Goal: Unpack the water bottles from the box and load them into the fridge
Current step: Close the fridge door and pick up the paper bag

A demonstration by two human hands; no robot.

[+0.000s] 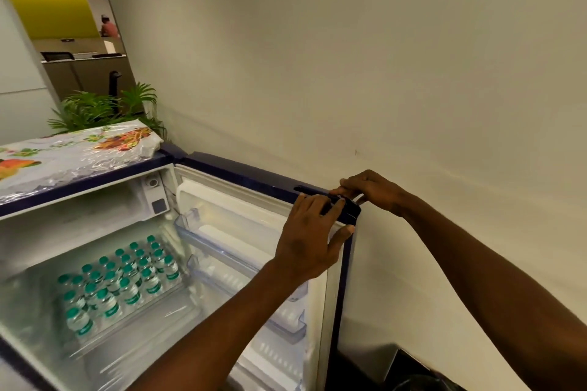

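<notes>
The fridge (95, 200) stands open, its dark blue door (241, 178) swung out to the right against the wall. Several small water bottles (120, 282) with green caps stand in rows on a glass shelf inside. My left hand (311, 238) grips the top outer corner of the door, fingers over the edge and thumb on the inner side. My right hand (371, 190) rests on the door's top edge at the same corner, fingers curled around a dark handle piece. No box is in view.
The door's clear shelves (222, 241) hold nothing I can make out. A flowered plastic cover (63, 155) lies on the fridge top. A green plant (101, 108) stands behind it. The white wall (381, 73) runs close along the right. A dark object (397, 371) sits low at the right.
</notes>
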